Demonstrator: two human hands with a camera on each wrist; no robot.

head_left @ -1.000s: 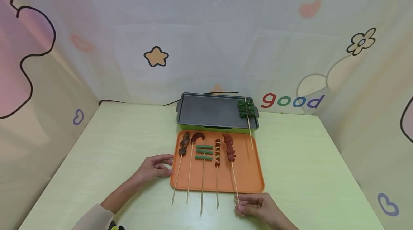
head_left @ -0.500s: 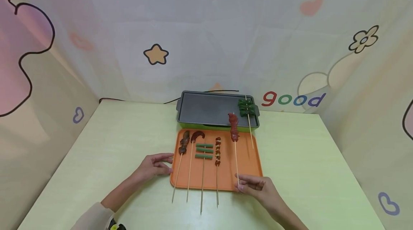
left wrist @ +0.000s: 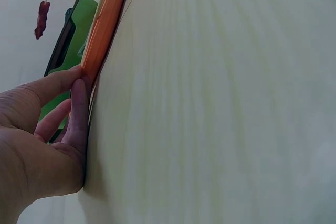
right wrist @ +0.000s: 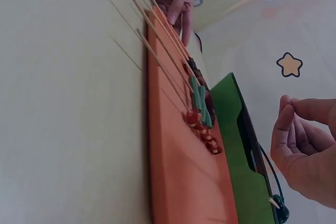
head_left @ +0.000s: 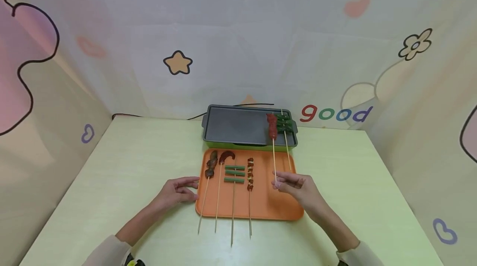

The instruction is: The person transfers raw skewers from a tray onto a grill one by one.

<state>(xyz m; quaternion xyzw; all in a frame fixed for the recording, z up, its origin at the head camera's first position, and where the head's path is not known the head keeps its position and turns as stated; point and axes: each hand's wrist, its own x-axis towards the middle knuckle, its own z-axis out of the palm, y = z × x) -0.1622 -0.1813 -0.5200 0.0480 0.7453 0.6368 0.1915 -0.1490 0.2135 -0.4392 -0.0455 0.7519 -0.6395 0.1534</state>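
My right hand (head_left: 299, 189) pinches the bare stick of a red meat skewer (head_left: 273, 127) between thumb and fingers. Its meat end overlaps the right part of the dark griddle plate (head_left: 238, 125), just left of a skewer of folded green leaves (head_left: 285, 124). In the right wrist view the pinching fingertips show, but the stick hardly does. My left hand (head_left: 177, 191) holds the left rim of the orange tray (head_left: 277, 206) with thumb and fingertips; the left wrist view shows the fingers (left wrist: 77, 95) right at that rim.
On the tray lie a brown-chunk skewer (head_left: 211, 166), a curled dark red skewer (head_left: 226, 156), a green-bean-like skewer (head_left: 234, 174) and a small orange-red-piece skewer (head_left: 250, 175). Their sticks jut past the front edge. Behind the griddle hangs a printed curtain (head_left: 223, 42).
My right hand has lifted the red meat skewer off the tray and carried it forward, up to the griddle. The left hand has stayed at the tray's left rim.
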